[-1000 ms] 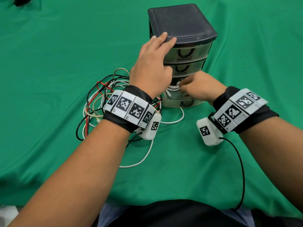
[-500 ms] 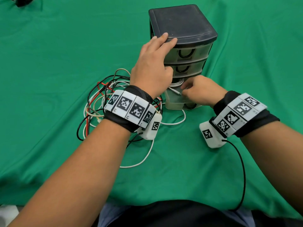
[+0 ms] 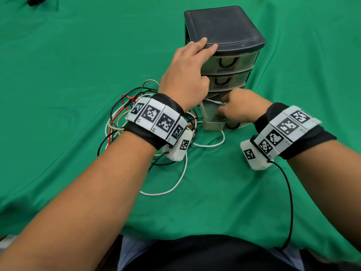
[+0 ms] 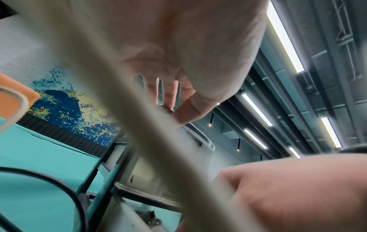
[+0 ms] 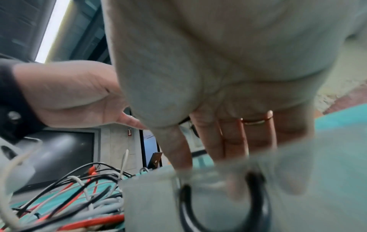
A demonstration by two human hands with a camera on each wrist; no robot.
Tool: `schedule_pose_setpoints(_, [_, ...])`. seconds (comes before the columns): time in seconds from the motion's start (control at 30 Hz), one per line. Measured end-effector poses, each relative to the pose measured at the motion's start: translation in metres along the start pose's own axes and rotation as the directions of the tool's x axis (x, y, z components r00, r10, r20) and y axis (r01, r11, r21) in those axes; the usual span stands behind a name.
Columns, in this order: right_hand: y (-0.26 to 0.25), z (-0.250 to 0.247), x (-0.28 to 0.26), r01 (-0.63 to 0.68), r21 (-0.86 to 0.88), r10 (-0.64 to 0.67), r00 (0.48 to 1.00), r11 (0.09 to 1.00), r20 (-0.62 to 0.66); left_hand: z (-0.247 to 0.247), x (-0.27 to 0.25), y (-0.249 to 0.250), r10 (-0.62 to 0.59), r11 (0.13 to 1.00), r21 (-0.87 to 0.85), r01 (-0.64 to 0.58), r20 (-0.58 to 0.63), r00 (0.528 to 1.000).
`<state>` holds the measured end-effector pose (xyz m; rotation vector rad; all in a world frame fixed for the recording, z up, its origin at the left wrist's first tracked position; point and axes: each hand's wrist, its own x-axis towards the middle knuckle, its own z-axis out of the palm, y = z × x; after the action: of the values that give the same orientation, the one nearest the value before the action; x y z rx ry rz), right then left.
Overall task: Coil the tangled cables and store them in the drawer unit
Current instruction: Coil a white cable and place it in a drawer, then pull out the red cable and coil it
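A dark drawer unit with three translucent drawers stands on the green cloth. Its bottom drawer is pulled out. My left hand rests flat on the unit's top front edge, fingers straight. My right hand reaches down into the open bottom drawer. In the right wrist view its fingers point straight down behind the drawer front and its black ring handle. A white cable with a metal plug tip lies in the drawer beside that hand. A tangle of black, red and white cables lies left of the unit.
One white cable loop trails from the tangle toward me, and another curls in front of the drawer. A black wire runs from my right wrist camera across the cloth. A dark object sits at the far left corner.
My right hand has shifted slightly inside the bottom drawer, and the white coil has sunk lower, leaving only its plug end showing. My left hand has stayed on the unit's top.
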<state>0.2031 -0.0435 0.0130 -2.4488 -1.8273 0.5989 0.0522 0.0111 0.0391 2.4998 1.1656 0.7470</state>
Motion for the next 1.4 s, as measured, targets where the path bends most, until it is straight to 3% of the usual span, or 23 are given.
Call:
schedule_pose_setpoints(0.13, [-0.008,-0.009,-0.019,0.060,0.061,-0.053,0.993,0.996,-0.110,-0.013,-0.004,-0.004,0.059,0.997,-0.052,-0.056,0.058,0.997])
schedule_pose_setpoints(0.23, [-0.017,-0.013,-0.032,0.166,0.160,-0.138,0.976,0.973,-0.170,-0.032,-0.011,-0.005,0.074,0.996,-0.045,-0.078,-0.092,0.993])
schedule_pose_setpoints(0.3, [-0.022,-0.012,-0.038,0.220,0.212,-0.178,0.963,0.952,-0.202,-0.049,-0.017,-0.007,0.068,0.998,-0.011,-0.070,-0.122,0.990])
schedule_pose_setpoints(0.4, [-0.027,-0.007,-0.043,0.273,0.305,-0.210,0.952,0.912,-0.224,-0.073,-0.030,-0.020,-0.061,0.998,0.012,0.061,0.033,0.998])
schedule_pose_setpoints(0.5, [-0.032,0.000,-0.043,0.326,0.380,-0.243,0.937,0.866,-0.252,-0.083,-0.048,-0.037,-0.257,0.958,0.171,0.229,0.170,0.951])
schedule_pose_setpoints(0.6, [-0.040,0.006,-0.044,0.409,0.417,-0.306,0.906,0.812,-0.294,-0.083,-0.065,-0.052,-0.358,0.919,0.264,0.293,0.250,0.899])
schedule_pose_setpoints(0.67, [-0.048,0.008,-0.050,0.481,0.448,-0.412,0.877,0.754,-0.248,-0.079,-0.073,-0.055,-0.370,0.922,0.233,0.308,0.305,0.878])
schedule_pose_setpoints(0.73, [-0.055,0.011,-0.056,0.497,0.500,-0.522,0.847,0.710,-0.100,-0.075,-0.078,-0.055,-0.360,0.933,0.161,0.323,0.346,0.866])
schedule_pose_setpoints(0.8, [-0.058,0.016,-0.061,0.508,0.435,-0.586,0.808,0.744,0.059,-0.071,-0.080,-0.051,-0.344,0.937,0.084,0.338,0.378,0.860])
schedule_pose_setpoints(0.87, [-0.058,0.018,-0.063,0.542,0.401,-0.617,0.783,0.739,0.080,-0.071,-0.081,-0.047,-0.323,0.939,0.017,0.345,0.396,0.860])
schedule_pose_setpoints(0.97, [-0.051,0.011,-0.059,0.525,0.540,-0.544,0.827,0.658,-0.142,-0.073,-0.083,-0.040,-0.261,0.935,-0.117,0.335,0.416,0.871])
schedule_pose_setpoints(1.03, [-0.045,0.003,-0.056,0.500,0.667,-0.442,0.854,0.553,-0.274,-0.075,-0.084,-0.035,-0.208,0.905,-0.263,0.335,0.413,0.887])
schedule_pose_setpoints(1.13, [-0.040,-0.005,-0.053,0.452,0.797,-0.286,0.888,0.400,-0.360,-0.079,-0.082,-0.030,-0.120,0.864,-0.427,0.268,0.342,0.932])
schedule_pose_setpoints(1.27, [-0.040,-0.013,-0.055,0.438,0.874,-0.157,0.897,0.211,-0.412,-0.073,-0.078,-0.039,-0.075,0.930,-0.331,0.161,0.258,0.963])
schedule_pose_setpoints(1.4, [-0.036,-0.020,-0.058,0.460,0.875,-0.082,0.888,0.148,-0.453,-0.054,-0.081,-0.067,-0.247,0.909,-0.249,0.335,0.327,0.912])
